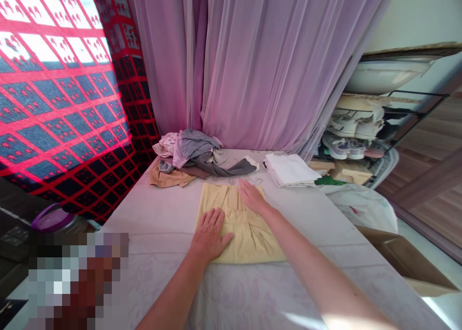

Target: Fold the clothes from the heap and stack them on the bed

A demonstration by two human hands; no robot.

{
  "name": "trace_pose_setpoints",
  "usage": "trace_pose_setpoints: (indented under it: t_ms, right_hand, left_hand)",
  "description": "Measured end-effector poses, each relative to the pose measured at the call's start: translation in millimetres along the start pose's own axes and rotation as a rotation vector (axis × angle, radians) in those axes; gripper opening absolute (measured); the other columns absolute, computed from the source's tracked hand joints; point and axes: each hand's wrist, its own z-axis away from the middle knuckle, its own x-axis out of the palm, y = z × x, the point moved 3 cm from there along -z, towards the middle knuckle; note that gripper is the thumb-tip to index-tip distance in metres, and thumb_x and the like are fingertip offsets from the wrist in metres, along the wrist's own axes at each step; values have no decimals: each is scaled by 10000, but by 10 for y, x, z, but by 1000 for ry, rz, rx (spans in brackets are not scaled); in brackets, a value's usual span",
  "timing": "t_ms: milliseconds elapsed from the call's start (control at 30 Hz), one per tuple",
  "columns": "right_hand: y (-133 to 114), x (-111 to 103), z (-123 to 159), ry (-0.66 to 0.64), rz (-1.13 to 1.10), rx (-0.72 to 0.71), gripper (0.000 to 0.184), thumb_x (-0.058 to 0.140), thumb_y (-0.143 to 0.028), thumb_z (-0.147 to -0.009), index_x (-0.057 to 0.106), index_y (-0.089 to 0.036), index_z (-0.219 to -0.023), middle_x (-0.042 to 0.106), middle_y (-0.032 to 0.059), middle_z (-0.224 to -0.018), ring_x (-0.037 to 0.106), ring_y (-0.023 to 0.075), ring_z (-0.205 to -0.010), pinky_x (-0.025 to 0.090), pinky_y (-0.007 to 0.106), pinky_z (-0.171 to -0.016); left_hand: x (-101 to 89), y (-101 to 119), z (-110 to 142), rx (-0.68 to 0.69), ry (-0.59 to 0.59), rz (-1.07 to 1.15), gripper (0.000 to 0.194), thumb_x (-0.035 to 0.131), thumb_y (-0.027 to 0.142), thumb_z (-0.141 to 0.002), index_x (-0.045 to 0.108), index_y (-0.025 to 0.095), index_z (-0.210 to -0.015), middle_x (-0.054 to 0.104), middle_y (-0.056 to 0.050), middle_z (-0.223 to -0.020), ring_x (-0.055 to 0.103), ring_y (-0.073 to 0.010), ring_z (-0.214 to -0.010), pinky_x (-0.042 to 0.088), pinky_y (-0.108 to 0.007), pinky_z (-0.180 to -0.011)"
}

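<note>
Hands lie open and palm down on a folded yellow garment (249, 238), and neither has hold of anything by gripping. Left hand (210, 234) sits flat on the garment's left side, its fingers slightly spread and its wrist just off the edge. Right hand (251, 197) lies flat with its fingers close together, further up, near the garment's top edge. The garment lies squarely on a pale padded table (159, 258), between the two forearms, with visible fold lines and layers under the hands.

Just beyond it sits a loose clothes heap (191, 157), with a tan garment (169, 177) at its near left and a grey garment (197, 144) on top. To the right, a folded white cloth (290, 170) lies on the table, near the heap but apart from it.

Behind the table hangs a sheer lilac curtain (252, 65), with a red patterned curtain (54, 104) to the left. On the right stands a rack (393, 113) holding sneakers (346, 145), with a white basin (386, 75) above. A white bag (361, 207) and a cardboard box (404, 258) sit beside the table. A pixelated patch (75, 282) hides the lower left corner
</note>
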Motion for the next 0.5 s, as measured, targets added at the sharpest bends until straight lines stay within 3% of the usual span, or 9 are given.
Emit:
trace_pose_setpoints:
  t_ms: [167,500]
  right_hand:
    - [138,285,352,-129,117,-34,676,150,-470,-952,198,-104,-1519,129,91,-1594,76,203,-1468,28,468,-1171]
    - [253,296,97,-138,140,57,656,142,-481,-960,171,-154,-1527,95,70,-1603,42,191,-1470,20,481,-1165]
  left_hand:
    - [41,-19,-18,34,13,-62,628,403,601,-902,424,258,-1428,431,-100,-1486,370,-287,-1377,291,-481,-1118]
    - [63,-37,-19,42,23,-84,615,392,604,-906,446,262,-1415,430,-98,-1487,363,-283,-1380,287,-484,-1122]
